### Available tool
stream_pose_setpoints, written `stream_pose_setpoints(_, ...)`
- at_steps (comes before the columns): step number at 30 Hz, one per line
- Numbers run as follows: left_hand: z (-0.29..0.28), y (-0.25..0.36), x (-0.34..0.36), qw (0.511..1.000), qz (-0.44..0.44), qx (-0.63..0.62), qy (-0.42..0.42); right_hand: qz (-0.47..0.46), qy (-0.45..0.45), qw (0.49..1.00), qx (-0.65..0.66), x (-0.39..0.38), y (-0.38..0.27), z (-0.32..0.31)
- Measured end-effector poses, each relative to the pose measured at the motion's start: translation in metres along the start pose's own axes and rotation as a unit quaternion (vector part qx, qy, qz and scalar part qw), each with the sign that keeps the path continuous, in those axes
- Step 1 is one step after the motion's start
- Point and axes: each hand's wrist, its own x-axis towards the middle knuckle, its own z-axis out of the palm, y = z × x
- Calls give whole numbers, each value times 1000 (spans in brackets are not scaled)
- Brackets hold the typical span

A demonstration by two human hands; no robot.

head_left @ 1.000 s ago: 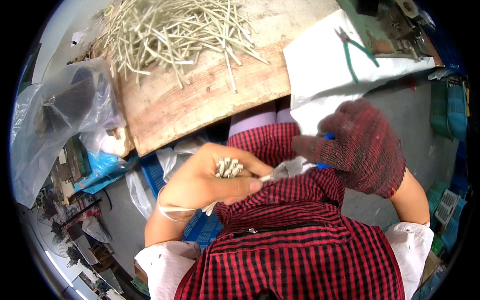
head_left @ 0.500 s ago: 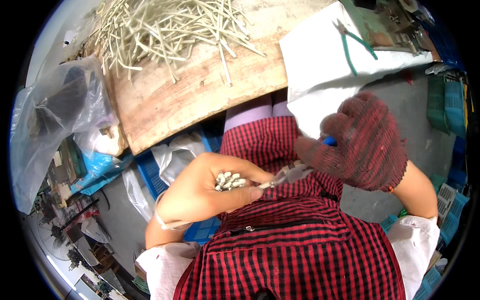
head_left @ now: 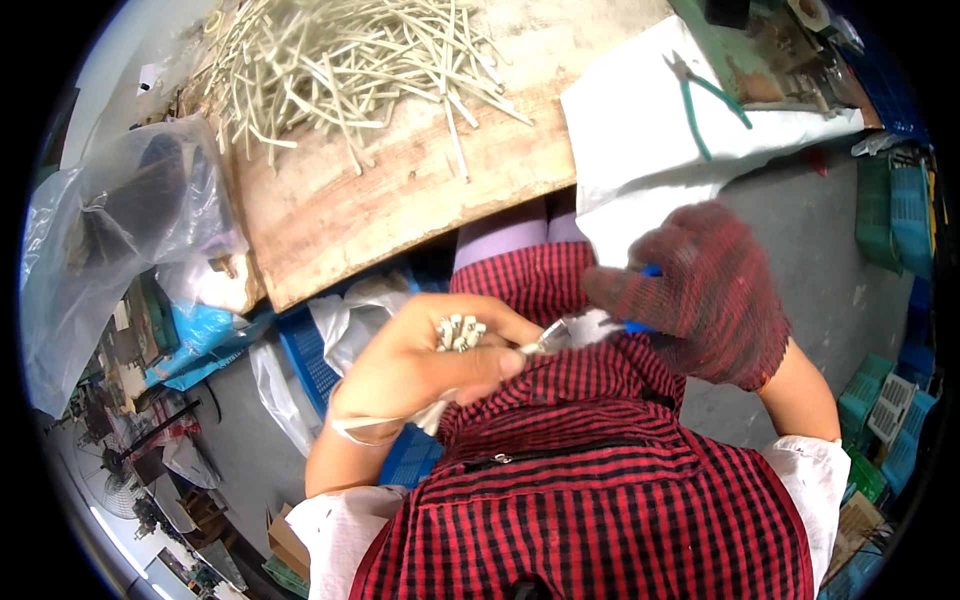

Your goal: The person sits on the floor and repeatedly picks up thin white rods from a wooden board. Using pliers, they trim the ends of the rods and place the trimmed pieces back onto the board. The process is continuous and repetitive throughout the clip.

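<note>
My bare left hand (head_left: 430, 355) is closed round a bundle of pale sleeved wires (head_left: 460, 332), whose whitish cut ends show above the palm. Pinched between its thumb and forefinger is one piece, its end (head_left: 537, 347) pointing right. A dark red knitted glove covers my right hand (head_left: 705, 295), which grips blue-handled pliers (head_left: 642, 325). The pliers' metal jaws are blurred close to the pinched end; whether they touch it I cannot tell. Most of the handles is hidden by the glove.
A heap of pale sleeved wires (head_left: 340, 75) covers the far left of the wooden table (head_left: 400, 210). Green-handled pliers (head_left: 695, 95) lie on white cloth (head_left: 640, 130) to the right. Clear plastic bags (head_left: 130, 230) hang at the left; a blue crate (head_left: 305, 350) stands below.
The left hand has shifted slightly and turned, so the bundle's ends stand more upright. My gloved hand and the blue-handled pliers have moved a little to the left.
</note>
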Motion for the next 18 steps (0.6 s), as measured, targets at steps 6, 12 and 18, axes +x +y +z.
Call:
stream_pose_setpoints(6, 4, -15, 10, 993, 113, -36, 4, 314, 31, 776, 546, -37, -14, 49)
stream_pose_setpoints(12, -53, 33, 66, 616, 410, 657, 141, 379, 20, 801, 462, -39, -23, 47)
stream_pose_setpoints(18, -94, 60, 120, 277, 469, 838, -17, 347, 7, 814, 465, -37, -33, 55)
